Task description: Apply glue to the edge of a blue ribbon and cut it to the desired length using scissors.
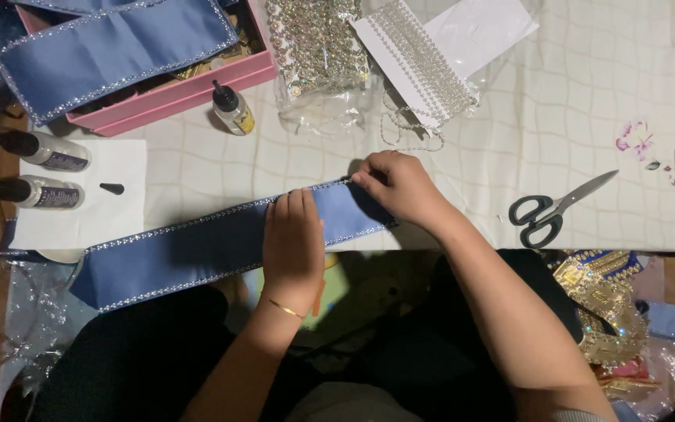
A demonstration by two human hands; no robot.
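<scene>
Dark-clothed lap fills bottom of frame, nearest the camera. Above it, blue ribbon (197,250) with rhinestone edging lies slantwise across the table (572,101) front edge, centre-left.

Left hand (293,242): flat, palm down on the ribbon, fingers together, pressing, not gripping. Thin bracelet at wrist.

Right hand (400,186): fingertips pinched together on the ribbon's upper right corner trim.

Table surface: cream quilted cloth, floral print at right edge. Scissors (552,211) lie right of centre, well apart from the hands. Pink box (189,86) upper left, holding a second blue ribbon. Small glue bottle (233,109) just beside the box. Rhinestone trim packets (318,43) top centre. Two bottles (41,172) on white paper at left edge.

Room: dim; wood floor, clear wrapping at left, gold trim lower right.
</scene>
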